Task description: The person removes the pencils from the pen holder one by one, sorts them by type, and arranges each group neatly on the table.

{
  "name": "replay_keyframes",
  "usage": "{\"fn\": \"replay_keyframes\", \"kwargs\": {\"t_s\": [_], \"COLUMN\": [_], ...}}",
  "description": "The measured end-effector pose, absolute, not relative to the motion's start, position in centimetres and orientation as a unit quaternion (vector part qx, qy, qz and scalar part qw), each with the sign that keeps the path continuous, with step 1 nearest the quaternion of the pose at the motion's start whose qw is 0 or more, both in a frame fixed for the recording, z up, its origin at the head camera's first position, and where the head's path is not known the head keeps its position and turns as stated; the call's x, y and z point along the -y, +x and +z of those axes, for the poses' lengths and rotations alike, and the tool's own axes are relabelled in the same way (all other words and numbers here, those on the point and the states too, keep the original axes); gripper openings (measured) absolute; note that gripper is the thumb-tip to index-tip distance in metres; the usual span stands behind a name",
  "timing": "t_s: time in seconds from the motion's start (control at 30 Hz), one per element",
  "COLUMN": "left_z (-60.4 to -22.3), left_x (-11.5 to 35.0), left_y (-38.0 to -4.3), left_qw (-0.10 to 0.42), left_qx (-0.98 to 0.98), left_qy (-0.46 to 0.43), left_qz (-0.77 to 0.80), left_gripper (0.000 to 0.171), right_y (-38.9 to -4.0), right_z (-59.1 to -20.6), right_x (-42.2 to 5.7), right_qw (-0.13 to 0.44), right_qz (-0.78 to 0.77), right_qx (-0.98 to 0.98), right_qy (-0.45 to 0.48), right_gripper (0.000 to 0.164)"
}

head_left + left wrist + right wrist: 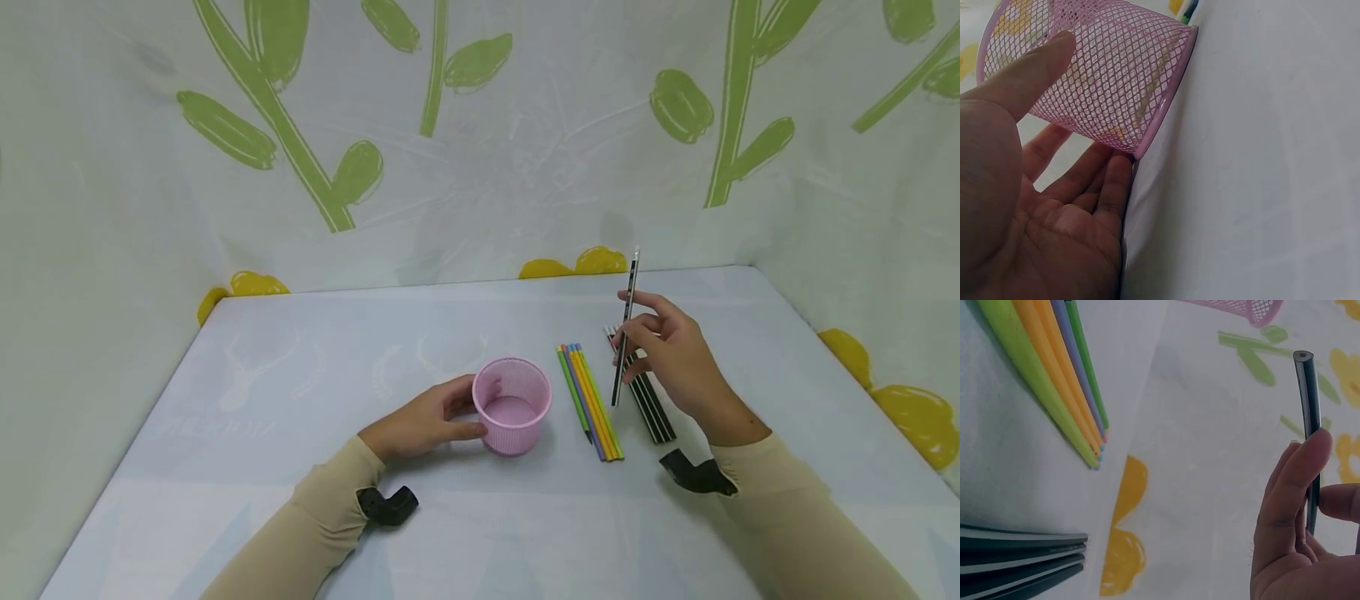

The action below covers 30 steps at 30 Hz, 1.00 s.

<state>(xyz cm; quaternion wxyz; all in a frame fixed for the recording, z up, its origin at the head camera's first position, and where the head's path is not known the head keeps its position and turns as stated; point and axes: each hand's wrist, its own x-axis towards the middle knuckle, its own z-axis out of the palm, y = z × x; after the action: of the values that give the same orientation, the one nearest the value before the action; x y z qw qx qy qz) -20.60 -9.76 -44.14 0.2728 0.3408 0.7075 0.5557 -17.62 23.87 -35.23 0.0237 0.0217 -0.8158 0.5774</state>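
In the head view my left hand (420, 423) holds a pink mesh pen cup (513, 435), which stands upright on the table with its mouth up. The left wrist view shows the thumb along the mesh wall (1116, 69) and the fingers on the other side, near the base. My right hand (678, 362) pinches a dark pencil (631, 287) with light stripes between thumb and fingers, nearly upright. Its unsharpened end (1303, 357) shows in the right wrist view. Below that hand lies a row of similar black-and-white striped pencils (652, 408).
Between the cup and the striped pencils lie several coloured pencils (592, 404) in green, purple, orange and lime, side by side. The pale table (300, 367) meets a white fabric wall (555, 183) printed with green leaves at the back.
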Motion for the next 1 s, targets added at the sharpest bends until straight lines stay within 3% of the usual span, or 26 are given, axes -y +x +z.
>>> {"fn": "replay_keyframes", "kwargs": {"t_s": [0.2, 0.7, 1.0], "left_z": [-43.9, -43.8, -43.7], "left_x": [9.6, 9.9, 9.8], "left_y": [-20.6, -20.7, -20.6], "left_qw": [0.278, 0.277, 0.281], "left_qx": [-0.703, -0.7, -0.701], "left_qy": [0.338, 0.337, 0.335], "left_qz": [0.561, 0.565, 0.564], "left_gripper": [0.065, 0.065, 0.066], "right_y": [-18.1, -19.6, -19.8], "right_z": [-35.5, -36.2, -36.7], "right_x": [-25.1, -28.0, -29.1], "right_qw": [0.005, -0.133, -0.14], "right_qz": [0.561, 0.498, 0.444], "right_qx": [0.827, 0.856, 0.885], "right_qy": [0.017, 0.027, 0.017], "right_gripper": [0.041, 0.036, 0.034]}}
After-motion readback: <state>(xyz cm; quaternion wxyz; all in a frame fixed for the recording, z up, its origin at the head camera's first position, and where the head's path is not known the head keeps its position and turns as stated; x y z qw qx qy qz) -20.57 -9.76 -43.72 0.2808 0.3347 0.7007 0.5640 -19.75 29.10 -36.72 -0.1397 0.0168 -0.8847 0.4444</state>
